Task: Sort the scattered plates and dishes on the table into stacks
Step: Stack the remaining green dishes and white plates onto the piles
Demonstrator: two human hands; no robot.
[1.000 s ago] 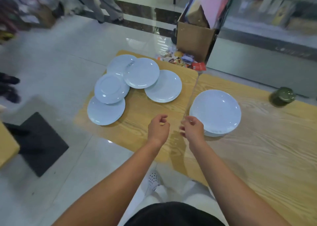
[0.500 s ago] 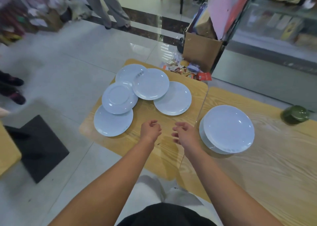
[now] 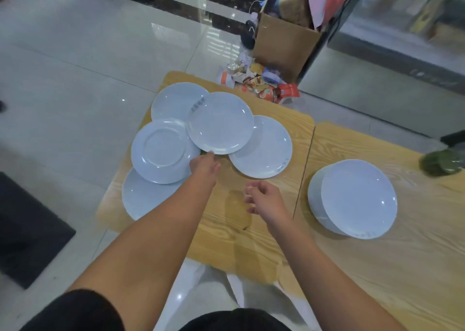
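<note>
1. Pale wooden bench (image 3: 226, 242) on a glossy tiled floor.
2. The topmost round white ceramic plate (image 3: 220, 123) lies straight ahead of the left hand (image 3: 205, 167), its near rim at the fingers (image 3: 210, 155). Whether they grip it cannot be told.
3. The right hand (image 3: 264, 200) is farther back, loosely curled and holding nothing, between that plate and the stack of white plates (image 3: 357, 200).

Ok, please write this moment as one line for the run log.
left grip: touches near rim of topmost plate, hold unclear | right grip: loosely curled, holds nothing | scattered plates: five, overlapping | plate stack: on right table
</note>
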